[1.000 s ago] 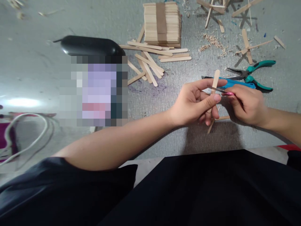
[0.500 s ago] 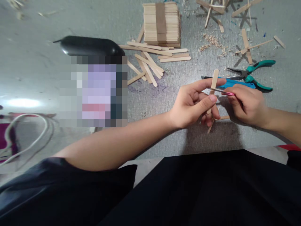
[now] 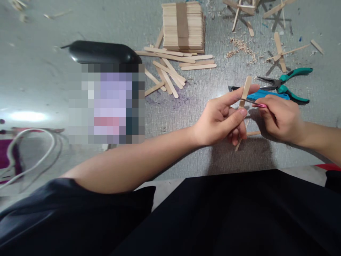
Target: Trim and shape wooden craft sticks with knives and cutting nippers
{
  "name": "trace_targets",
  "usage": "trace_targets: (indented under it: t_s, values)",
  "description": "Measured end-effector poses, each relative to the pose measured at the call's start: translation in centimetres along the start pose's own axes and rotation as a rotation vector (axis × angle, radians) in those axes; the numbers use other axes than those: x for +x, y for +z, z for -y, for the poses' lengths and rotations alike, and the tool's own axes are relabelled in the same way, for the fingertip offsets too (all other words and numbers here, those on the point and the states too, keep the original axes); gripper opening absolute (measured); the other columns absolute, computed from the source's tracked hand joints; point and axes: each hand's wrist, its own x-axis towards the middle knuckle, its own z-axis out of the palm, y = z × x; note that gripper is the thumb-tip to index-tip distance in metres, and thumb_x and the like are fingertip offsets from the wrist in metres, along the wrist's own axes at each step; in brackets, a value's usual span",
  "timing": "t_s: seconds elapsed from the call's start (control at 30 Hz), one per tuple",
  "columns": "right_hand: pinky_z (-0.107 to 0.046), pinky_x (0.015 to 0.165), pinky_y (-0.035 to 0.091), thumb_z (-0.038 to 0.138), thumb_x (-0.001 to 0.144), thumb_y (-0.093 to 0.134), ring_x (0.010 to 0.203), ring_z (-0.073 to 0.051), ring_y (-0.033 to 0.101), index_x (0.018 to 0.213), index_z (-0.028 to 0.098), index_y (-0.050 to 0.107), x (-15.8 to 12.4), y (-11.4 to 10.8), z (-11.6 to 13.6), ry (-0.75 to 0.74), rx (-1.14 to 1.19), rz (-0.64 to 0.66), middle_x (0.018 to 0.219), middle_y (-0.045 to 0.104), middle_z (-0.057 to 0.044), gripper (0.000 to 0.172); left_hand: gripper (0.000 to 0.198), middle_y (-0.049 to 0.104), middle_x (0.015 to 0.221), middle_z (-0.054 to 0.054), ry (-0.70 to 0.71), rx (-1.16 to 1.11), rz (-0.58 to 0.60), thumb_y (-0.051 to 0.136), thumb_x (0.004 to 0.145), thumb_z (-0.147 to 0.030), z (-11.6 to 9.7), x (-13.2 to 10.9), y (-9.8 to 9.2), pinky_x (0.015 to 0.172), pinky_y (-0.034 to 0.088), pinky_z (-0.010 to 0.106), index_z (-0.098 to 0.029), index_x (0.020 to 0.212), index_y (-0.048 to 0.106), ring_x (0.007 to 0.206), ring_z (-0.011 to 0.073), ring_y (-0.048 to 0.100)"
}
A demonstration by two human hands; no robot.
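Observation:
Between thumb and fingers, my left hand (image 3: 222, 119) is closed on a wooden craft stick (image 3: 247, 86), held upright and slightly tilted, its index finger stretched behind it. My right hand (image 3: 283, 119) pinches a slim metal tool (image 3: 250, 102) with a pink end; whether it is a file or a blade I cannot tell. The tool's metal part lies across the middle of the stick. Under my hands, partly hidden, are joined craft sticks (image 3: 253, 133) on the table. Just beyond lie a blue utility knife (image 3: 269, 94) and green-handled pliers (image 3: 279, 84).
A banded stack of craft sticks (image 3: 197, 26) stands at the back, with loose sticks (image 3: 170, 76) before it. Crossed stick pieces (image 3: 279, 53) and wood shavings (image 3: 239, 48) lie at the back right. Leftward are a black rounded object (image 3: 103, 52) and a white cable (image 3: 50, 137).
The craft stick has shifted slightly right and leans more. The fingers of my left hand have curled in a little, and the metal tool now slants more steeply across the stick.

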Motion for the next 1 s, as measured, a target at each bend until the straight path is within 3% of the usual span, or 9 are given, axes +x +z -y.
trace_targets:
  t_s: [0.2, 0.47, 0.8, 1.0]
  values:
    - [-0.042, 0.078, 0.068, 0.038, 0.126, 0.052, 0.089, -0.027, 0.085, 0.131, 0.03, 0.079, -0.4, -0.2, -0.2, 0.05, 0.007, 0.047, 0.101, 0.087, -0.006, 0.028, 0.081, 0.09, 0.084, 0.0, -0.051, -0.042, 0.045, 0.079, 0.115, -0.065, 0.2, 0.1, -0.3, 0.046, 0.066, 0.024, -0.033, 0.186, 0.053, 0.052, 0.0185, 0.082]
    - [-0.04, 0.075, 0.065, 0.038, 0.126, 0.05, 0.086, -0.026, 0.084, 0.125, 0.03, 0.078, -0.2, 0.0, -0.1, 0.043, -0.008, 0.034, 0.1, 0.087, -0.006, 0.029, 0.092, 0.091, 0.086, 0.001, -0.082, -0.055, 0.083, 0.08, 0.114, -0.067, 0.2, 0.5, -0.4, 0.047, 0.066, 0.024, -0.028, 0.19, 0.044, 0.055, 0.0196, 0.084]
    - [-0.041, 0.081, 0.068, 0.037, 0.127, 0.048, 0.09, -0.026, 0.084, 0.123, 0.03, 0.079, 0.2, 0.6, 0.0, 0.061, 0.021, 0.016, 0.1, 0.086, -0.005, 0.032, 0.093, 0.091, 0.085, 0.002, -0.076, -0.063, 0.106, 0.078, 0.115, -0.068, 0.2, 0.8, -0.5, 0.045, 0.063, 0.023, -0.028, 0.191, 0.042, 0.054, 0.0192, 0.083]
    - [-0.037, 0.076, 0.069, 0.027, 0.126, 0.049, 0.087, -0.023, 0.085, 0.121, 0.025, 0.076, 0.8, 0.8, 0.3, -0.043, -0.001, -0.062, 0.098, 0.086, -0.004, 0.027, 0.1, 0.091, 0.084, 0.001, -0.082, -0.089, 0.102, 0.081, 0.114, -0.067, 0.1, 0.9, -0.4, 0.045, 0.063, 0.021, -0.024, 0.193, 0.038, 0.053, 0.0176, 0.082]
